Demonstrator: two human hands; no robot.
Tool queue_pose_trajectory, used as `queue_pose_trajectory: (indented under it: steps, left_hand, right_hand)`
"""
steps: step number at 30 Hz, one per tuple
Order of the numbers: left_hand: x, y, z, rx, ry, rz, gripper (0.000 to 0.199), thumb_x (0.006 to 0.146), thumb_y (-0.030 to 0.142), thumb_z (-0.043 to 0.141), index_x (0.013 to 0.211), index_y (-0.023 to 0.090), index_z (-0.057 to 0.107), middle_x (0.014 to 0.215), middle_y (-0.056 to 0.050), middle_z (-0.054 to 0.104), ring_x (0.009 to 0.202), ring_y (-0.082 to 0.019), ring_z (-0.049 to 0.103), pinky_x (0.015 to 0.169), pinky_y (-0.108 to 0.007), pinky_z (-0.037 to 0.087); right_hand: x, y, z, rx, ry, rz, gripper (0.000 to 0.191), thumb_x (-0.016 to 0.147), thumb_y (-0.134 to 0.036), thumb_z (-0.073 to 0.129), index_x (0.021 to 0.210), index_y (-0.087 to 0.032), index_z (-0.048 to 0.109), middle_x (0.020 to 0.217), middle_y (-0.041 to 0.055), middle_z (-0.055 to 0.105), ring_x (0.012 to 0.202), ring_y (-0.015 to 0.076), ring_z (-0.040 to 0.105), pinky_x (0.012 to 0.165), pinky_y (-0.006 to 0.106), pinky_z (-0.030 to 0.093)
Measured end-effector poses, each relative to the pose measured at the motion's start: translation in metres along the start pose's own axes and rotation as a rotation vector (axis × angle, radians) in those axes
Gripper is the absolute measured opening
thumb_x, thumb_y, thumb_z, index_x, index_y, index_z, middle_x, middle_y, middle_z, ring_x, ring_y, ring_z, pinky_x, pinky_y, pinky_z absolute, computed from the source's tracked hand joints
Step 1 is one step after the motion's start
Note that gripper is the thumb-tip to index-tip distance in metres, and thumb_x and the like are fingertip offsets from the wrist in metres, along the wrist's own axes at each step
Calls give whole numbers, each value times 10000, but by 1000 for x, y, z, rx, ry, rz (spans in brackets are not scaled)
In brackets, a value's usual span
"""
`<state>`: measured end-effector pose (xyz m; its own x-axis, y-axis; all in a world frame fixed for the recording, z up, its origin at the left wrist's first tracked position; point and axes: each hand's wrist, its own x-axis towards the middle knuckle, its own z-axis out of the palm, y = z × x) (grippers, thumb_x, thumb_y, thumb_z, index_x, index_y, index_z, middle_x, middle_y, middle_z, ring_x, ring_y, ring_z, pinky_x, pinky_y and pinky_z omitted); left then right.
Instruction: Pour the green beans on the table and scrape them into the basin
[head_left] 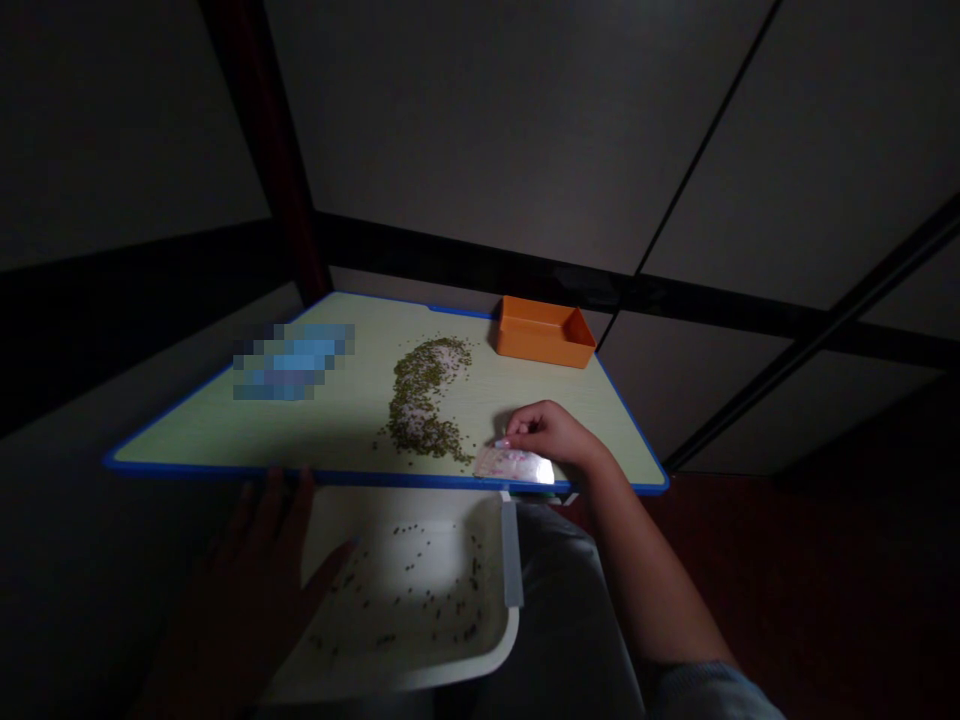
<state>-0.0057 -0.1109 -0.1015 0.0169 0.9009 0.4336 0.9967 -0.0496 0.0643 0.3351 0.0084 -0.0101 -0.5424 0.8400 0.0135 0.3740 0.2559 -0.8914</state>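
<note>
On the pale tabletop (337,420) lies a curved heap of small green beans (427,390), mixed with paler grains. My right hand (551,435) is at the table's front edge, right of the heap, thumb and fingers pinched together. What is between its fingertips, if anything, is too small to make out. Just under them lies a shiny clear plastic piece with pink marks (517,464). My left hand (262,570) is in shadow, fingers spread, over the left side of a white tub (495,650). Its thumb reaches over the tub, which holds scattered dark beans.
An orange open box (544,345) stands at the table's back right. A blurred blue item (300,362) lies on the left. Blue edging (225,468) runs round the table. Behind are pale panels (480,130) with dark strips; below the right arm is a dark red floor (810,560).
</note>
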Motion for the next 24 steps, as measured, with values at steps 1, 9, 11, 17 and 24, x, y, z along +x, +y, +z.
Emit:
queue_pose_trajectory:
  steps: [1, 9, 11, 17, 24]
  left_hand:
    - [0, 0, -1, -4, -3, 8, 856, 811, 653, 261, 1473, 109, 259, 1561, -227, 298, 1464, -405, 229, 1082, -567, 372]
    - [2, 4, -7, 3, -59, -20, 852, 811, 643, 269, 1475, 109, 256, 1561, -230, 297, 1457, -415, 241, 1064, -592, 387]
    - [1, 4, -7, 1, -77, -32, 853, 808, 646, 263, 1477, 118, 250, 1573, -216, 280, 1465, -407, 224, 1066, -597, 383]
    - [1, 1, -5, 2, -63, -17, 871, 806, 654, 274, 1472, 94, 250, 1565, -229, 287, 1465, -414, 215, 1110, -565, 340]
    - [-2, 1, -3, 28, -31, 16, 826, 834, 621, 270, 1483, 112, 224, 1574, -232, 260, 1463, -419, 219, 1080, -566, 371]
  right_hand:
    - [0, 0, 0, 9, -12, 11, 354, 703, -462, 760, 668, -132, 636, 537, -30, 555, 489, 74, 449, 492, 219, 337]
    - [-2, -3, 0, 60, -9, 18, 391, 683, -492, 776, 684, -122, 648, 532, -24, 576, 460, 66, 450, 456, 207, 338]
    - [-2, -4, 0, 54, 21, 8, 390, 696, -490, 769, 681, -121, 644, 524, -25, 572, 455, 64, 451, 450, 203, 334]
    - [-1, -3, 3, 36, 2, -3, 362, 723, -466, 754, 690, -122, 647, 519, -28, 567, 443, 62, 444, 447, 200, 324]
    - [-1, -4, 4, 52, 5, -14, 381, 703, -484, 763, 681, -123, 642, 518, -29, 562, 445, 60, 437, 445, 198, 315]
